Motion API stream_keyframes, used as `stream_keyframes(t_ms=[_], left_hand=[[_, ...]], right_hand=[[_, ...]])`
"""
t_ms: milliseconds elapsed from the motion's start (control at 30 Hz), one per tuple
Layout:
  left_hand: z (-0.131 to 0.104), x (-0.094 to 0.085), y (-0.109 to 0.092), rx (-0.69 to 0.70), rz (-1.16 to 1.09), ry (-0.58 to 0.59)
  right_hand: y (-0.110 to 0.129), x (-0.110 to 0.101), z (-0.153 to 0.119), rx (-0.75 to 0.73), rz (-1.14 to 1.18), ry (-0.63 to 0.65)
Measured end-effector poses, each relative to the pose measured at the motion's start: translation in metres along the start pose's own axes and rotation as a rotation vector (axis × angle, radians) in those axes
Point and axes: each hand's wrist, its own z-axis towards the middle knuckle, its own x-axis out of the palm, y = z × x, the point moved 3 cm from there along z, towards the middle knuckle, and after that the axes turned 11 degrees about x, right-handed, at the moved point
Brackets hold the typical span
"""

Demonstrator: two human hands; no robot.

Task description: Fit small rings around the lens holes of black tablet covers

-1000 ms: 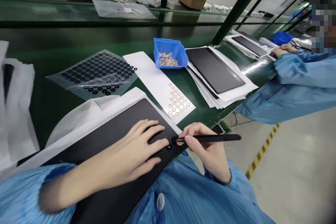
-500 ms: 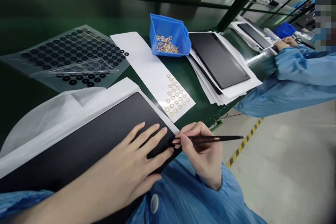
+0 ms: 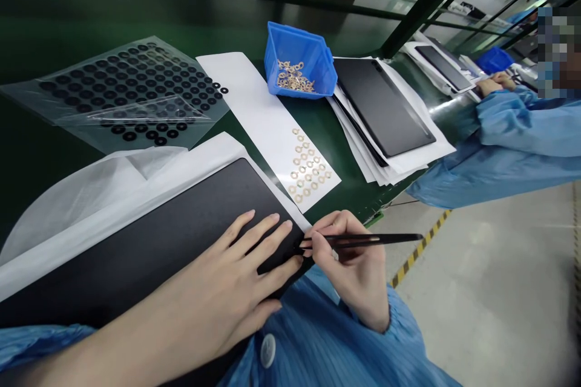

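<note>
A large black panel (image 3: 181, 217) lies on white wrapping at the table's near edge. My left hand (image 3: 247, 275) rests on it with fingers spread, near its right end. Black tweezers (image 3: 381, 239) are pinched in my right hand (image 3: 354, 266), their tips at the panel's right corner. What the tips touch is too small to tell. Beyond the panel, a white sheet (image 3: 258, 109) carries rows of small beige rings (image 3: 310, 164). Left of the sheet, a clear plastic film (image 3: 200, 136) holds many black rings.
A blue bin (image 3: 304, 42) with loose beige rings stands behind the white sheet. Dark panels (image 3: 381, 103) lie stacked with white sheets to its right. A co-worker's blue sleeve (image 3: 517, 115) is at the right. A green shelf post (image 3: 426, 6) rises behind.
The view has shifted slightly, so the bin and sheets appear a little further right. Both hands keep nearly the same pose, and the tweezers remain at the panel's corner.
</note>
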Motion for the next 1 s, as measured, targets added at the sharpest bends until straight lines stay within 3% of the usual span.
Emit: stream_keyframes(t_ms=[633,767,1000], left_hand=[[-0.003,0.004,-0.001,-0.033,-0.065,-0.005],[-0.004,0.005,-0.001,-0.040,-0.059,-0.010],[-0.007,0.007,-0.002,-0.047,-0.079,0.002]], right_hand=[[-0.011,-0.003,0.011,0.025,0.142,0.201],[-0.017,-0.006,0.011,-0.040,0.308,0.211],[-0.014,-0.012,0.011,-0.156,0.190,0.189]])
